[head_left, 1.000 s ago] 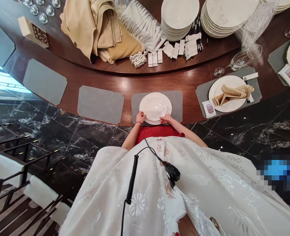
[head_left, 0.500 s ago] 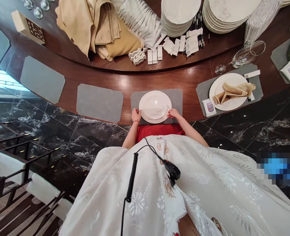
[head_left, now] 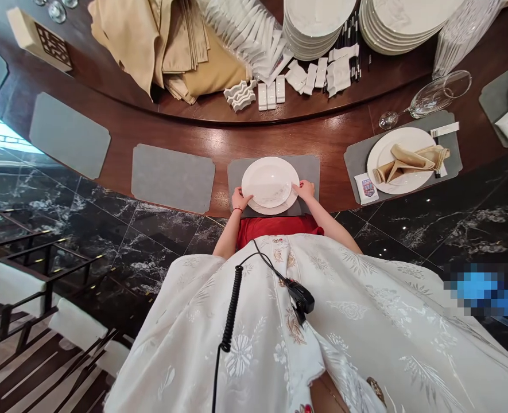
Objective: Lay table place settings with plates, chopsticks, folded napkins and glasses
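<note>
A white porcelain plate (head_left: 268,182) sits on a second white plate (head_left: 282,207), slightly offset, on a grey placemat (head_left: 309,172) at the wooden counter's edge. My left hand (head_left: 241,199), with a red cord on its wrist, holds the top plate's left rim. My right hand (head_left: 304,190) holds that plate's right rim. The lower plate shows only as a thin crescent along the near side. To the right, another white plate (head_left: 387,178) carries a folded gold napkin (head_left: 411,162).
Bare grey placemats (head_left: 173,179) lie to the left on the curved wooden counter (head_left: 279,135). Stacked white plates (head_left: 408,17), gold napkins (head_left: 163,51) and a tipped wine glass (head_left: 434,94) stand beyond. Black marble floor (head_left: 163,229) lies below the counter edge.
My hands have moved from the plate's near rim out to its left and right sides. The top plate now sits more visibly offset on the lower one.
</note>
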A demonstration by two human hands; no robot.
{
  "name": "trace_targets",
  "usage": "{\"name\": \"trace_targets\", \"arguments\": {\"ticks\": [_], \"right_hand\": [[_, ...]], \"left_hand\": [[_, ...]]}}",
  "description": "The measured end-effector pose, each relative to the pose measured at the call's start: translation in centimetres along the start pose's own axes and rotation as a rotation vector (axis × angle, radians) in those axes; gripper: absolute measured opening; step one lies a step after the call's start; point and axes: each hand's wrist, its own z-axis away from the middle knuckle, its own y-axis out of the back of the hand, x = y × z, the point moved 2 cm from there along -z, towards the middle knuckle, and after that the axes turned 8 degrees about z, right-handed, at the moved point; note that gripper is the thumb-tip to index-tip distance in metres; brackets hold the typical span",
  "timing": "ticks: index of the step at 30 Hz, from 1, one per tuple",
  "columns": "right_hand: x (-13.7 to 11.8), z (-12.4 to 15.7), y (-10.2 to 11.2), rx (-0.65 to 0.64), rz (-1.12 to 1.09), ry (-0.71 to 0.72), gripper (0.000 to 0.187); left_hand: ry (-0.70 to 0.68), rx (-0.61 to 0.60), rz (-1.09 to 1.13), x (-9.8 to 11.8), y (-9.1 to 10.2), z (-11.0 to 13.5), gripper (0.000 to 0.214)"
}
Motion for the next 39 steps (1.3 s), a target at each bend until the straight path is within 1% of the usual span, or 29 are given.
{"name": "trace_targets", "arguments": {"ticks": [3,8,13,20,22,24,26,28,30,32,33,35,36,37,39], "right_hand": [[0.0,-0.1,0.0,-0.001,-0.007,0.006,0.027],[-0.2,0.2,0.0,-0.041,0.031,0.004,0.034],[-0.2,0.5,-0.1,-0.052,0.052,0.001,0.034],[0.5,0.4,-0.8,-0.049,0.060,0.015,0.035],[0.8,0.4,-0.9,-0.052,0.049,0.023,0.035],[1.1,0.4,-1.0,-0.056,0.032,0.031,0.036],[1.5,0.6,-1.1,-0.055,0.007,0.036,0.034],[1.7,0.9,-1.2,-0.034,-0.026,0.047,0.034],[2.0,1.4,-1.4,0.010,-0.058,0.057,0.036],[2.2,1.7,-1.5,0.055,-0.086,0.060,0.038],[2.2,1.9,-1.5,0.070,-0.100,0.058,0.038],[2.4,2.1,-1.5,0.084,-0.128,0.049,0.037],[2.4,2.2,-1.5,0.086,-0.141,0.041,0.036],[2.5,2.2,-1.4,0.087,-0.153,0.035,0.035],[2.4,2.3,-1.2,0.092,-0.178,0.023,0.033]], "left_hand": [[-0.010,0.002,-0.013,0.1,0.3,0.0,0.061],[-0.006,-0.008,-0.027,0.2,0.5,0.2,0.061],[-0.003,0.008,-0.035,-0.1,0.6,0.3,0.058],[0.003,-0.013,-0.058,-0.2,0.8,0.8,0.055],[0.028,-0.027,-0.076,-0.1,1.0,0.9,0.053],[0.019,0.000,-0.082,0.7,1.3,0.4,0.050],[-0.053,0.090,-0.047,2.5,1.7,-1.2,0.042],[-0.190,0.181,0.033,5.6,2.0,-4.1,0.033],[-0.353,0.204,0.101,9.7,2.1,-7.9,0.029],[-0.499,0.167,0.090,14.4,1.9,-12.1,0.031],[-0.547,0.151,0.056,16.6,1.7,-14.0,0.032],[-0.586,0.152,-0.031,20.4,1.5,-17.1,0.034],[-0.590,0.161,-0.072,21.8,1.3,-18.2,0.034],[-0.592,0.170,-0.107,22.9,1.2,-19.1,0.033],[-0.606,0.176,-0.154,24.2,0.9,-20.1,0.029]]}}
